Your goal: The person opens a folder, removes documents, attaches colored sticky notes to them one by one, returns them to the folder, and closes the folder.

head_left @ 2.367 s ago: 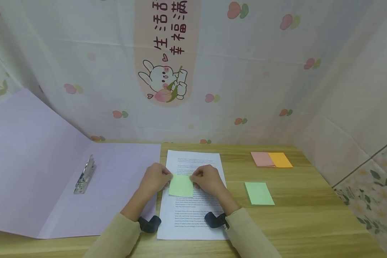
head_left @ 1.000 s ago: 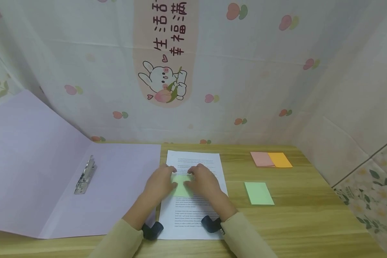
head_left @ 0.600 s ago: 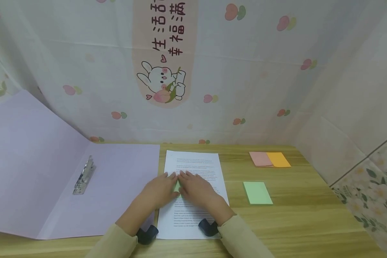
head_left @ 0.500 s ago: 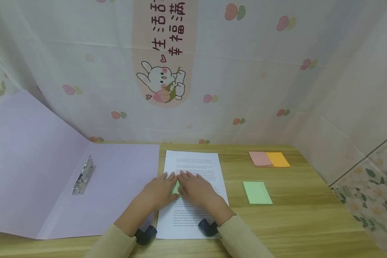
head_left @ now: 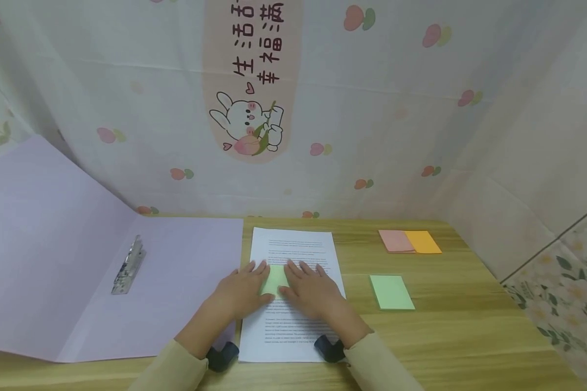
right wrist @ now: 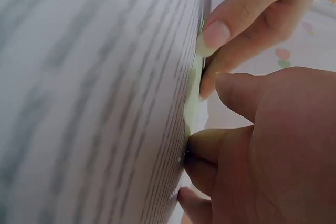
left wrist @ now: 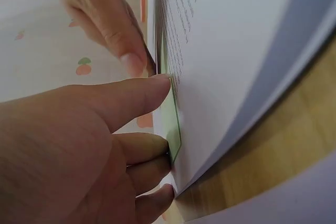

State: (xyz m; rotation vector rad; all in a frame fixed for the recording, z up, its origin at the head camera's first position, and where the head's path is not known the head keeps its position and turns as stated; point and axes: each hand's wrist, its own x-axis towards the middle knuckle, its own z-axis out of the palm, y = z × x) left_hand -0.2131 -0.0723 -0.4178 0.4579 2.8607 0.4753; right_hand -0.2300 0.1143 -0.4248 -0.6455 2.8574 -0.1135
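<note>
A green sticky note (head_left: 276,278) lies flat on a sheet of printed paper (head_left: 293,336) in the middle of the table. My left hand (head_left: 242,290) rests on the note's left side, fingers extended. On its right side my right hand (head_left: 315,290) rests with fingers spread, reaching onto the print. In the left wrist view the thumb and fingertips of the left hand (left wrist: 105,129) touch the note (left wrist: 170,114). The right wrist view has the fingertips of the right hand (right wrist: 247,129) against the note's edge (right wrist: 193,98), its thumb raised slightly off the paper.
An open lilac folder (head_left: 191,271) with a metal clip (head_left: 129,266) lies left of the paper. To the right are a green sticky-note pad (head_left: 392,292), a pink pad (head_left: 396,241) and an orange pad (head_left: 423,242). A patterned curtain (head_left: 372,108) hangs behind the table.
Earlier both hands pinched the green note's upper corners; then they let go and pressed it flat with fingers close together. Since then my right hand has slid right, uncovering the note's middle.
</note>
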